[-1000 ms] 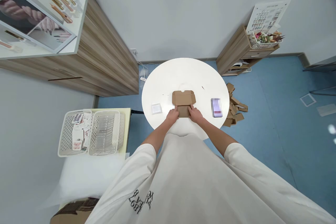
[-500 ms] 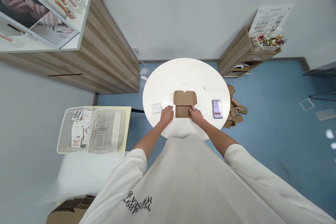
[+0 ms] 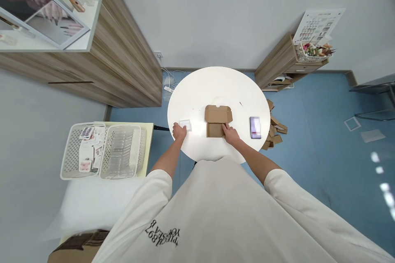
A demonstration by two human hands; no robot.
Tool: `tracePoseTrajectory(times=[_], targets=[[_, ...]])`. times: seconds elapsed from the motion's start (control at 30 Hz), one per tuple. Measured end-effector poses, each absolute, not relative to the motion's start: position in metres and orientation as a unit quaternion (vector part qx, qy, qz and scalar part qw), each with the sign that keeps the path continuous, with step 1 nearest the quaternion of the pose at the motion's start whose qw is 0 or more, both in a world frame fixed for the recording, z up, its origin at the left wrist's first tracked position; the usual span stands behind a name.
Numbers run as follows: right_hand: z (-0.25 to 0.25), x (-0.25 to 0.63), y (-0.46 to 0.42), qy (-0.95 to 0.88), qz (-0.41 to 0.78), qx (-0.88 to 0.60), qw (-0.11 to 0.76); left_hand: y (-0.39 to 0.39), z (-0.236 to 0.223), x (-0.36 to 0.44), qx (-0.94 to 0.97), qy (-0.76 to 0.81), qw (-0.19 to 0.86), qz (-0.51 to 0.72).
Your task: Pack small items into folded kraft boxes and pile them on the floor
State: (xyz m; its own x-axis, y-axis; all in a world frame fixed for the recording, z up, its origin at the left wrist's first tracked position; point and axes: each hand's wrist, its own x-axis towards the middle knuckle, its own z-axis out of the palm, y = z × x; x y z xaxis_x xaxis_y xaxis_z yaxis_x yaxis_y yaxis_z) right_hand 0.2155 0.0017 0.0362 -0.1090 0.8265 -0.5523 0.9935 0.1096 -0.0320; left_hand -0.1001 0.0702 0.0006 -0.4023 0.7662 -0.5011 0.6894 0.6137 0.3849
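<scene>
An unfolded brown cardboard box lies on the white round table, its lid flap raised toward the far side. My right hand grips the box's right edge, thumb and fingers closed on the wall. To the left is a small clear plastic case, whitish and flat. My left hand is at its left end, fingers and thumb curled round that edge; the fingertips are partly hidden.
A purple-and-white pack lies at the table's right. Folded cardboard boxes are heaped on the floor beyond. Left of me, two white baskets hold cards and clear plastic cases. A wooden cabinet stands at back left.
My left hand has moved left, from beside the cardboard box to the clear plastic case, and its fingers now curl round it. My right hand has stayed on the cardboard box.
</scene>
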Motion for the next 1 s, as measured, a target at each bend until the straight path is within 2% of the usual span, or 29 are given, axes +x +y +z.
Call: tracePoseTrajectory(times=[0.37, 0.63, 0.7, 1.0], targets=[[0.034, 0.214, 0.002, 0.714, -0.196, 0.637, 0.212, 0.078, 0.000, -0.103, 0.413, 0.823, 0.379, 0.086], [0.031, 0.217, 0.000, 0.718, -0.191, 0.641, 0.191, 0.069, 0.021, -0.042, 0.529, 0.699, 0.453, 0.164], [0.030, 0.218, -0.001, 0.716, -0.192, 0.645, 0.185, 0.062, 0.024, -0.019, 0.558, 0.668, 0.469, 0.148], [0.026, 0.221, -0.004, 0.708, -0.206, 0.657, 0.158, 0.034, 0.018, 0.055, 0.652, 0.637, 0.411, 0.009]])
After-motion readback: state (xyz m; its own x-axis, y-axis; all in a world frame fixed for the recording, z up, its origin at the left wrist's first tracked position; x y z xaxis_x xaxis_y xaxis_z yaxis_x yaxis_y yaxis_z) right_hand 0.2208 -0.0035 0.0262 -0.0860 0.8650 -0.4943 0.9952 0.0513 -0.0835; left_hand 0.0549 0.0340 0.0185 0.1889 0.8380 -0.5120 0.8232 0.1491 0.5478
